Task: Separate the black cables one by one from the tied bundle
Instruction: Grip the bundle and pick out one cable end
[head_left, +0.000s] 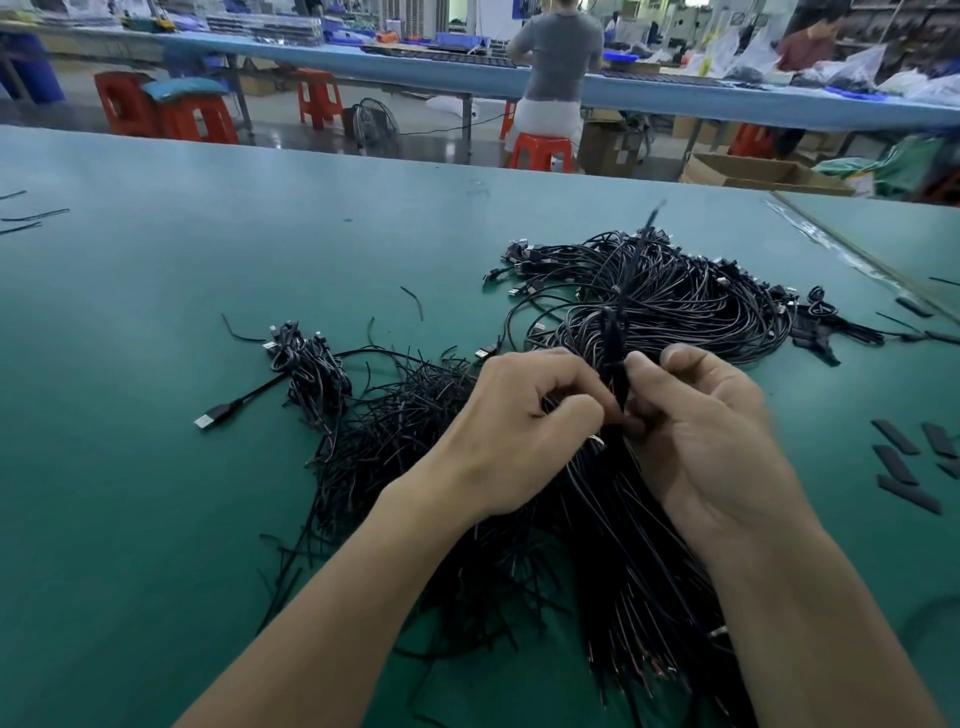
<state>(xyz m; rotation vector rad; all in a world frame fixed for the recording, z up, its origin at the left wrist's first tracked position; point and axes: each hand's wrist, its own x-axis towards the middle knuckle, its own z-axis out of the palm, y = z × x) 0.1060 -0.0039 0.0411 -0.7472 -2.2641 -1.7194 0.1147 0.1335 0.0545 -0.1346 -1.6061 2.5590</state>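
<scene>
A large tied bundle of black cables (670, 296) lies on the green table (156, 415), with its loops and USB plugs toward the far right and its straight tails running under my wrists. My left hand (519, 431) and my right hand (711, 431) meet over the bundle's neck. Both pinch a black tie strap (618, 358) that stands up from the bundle, its blurred tip pointing away from me. A heap of loose black cables (395, 431) lies left of my left hand.
A small coiled cable bunch (306, 364) with a USB plug (208, 418) sits at the left. Short black strips (904, 467) lie at the right edge. Loose wire bits lie at the far left. Beyond the table are red stools, a floor fan and seated workers.
</scene>
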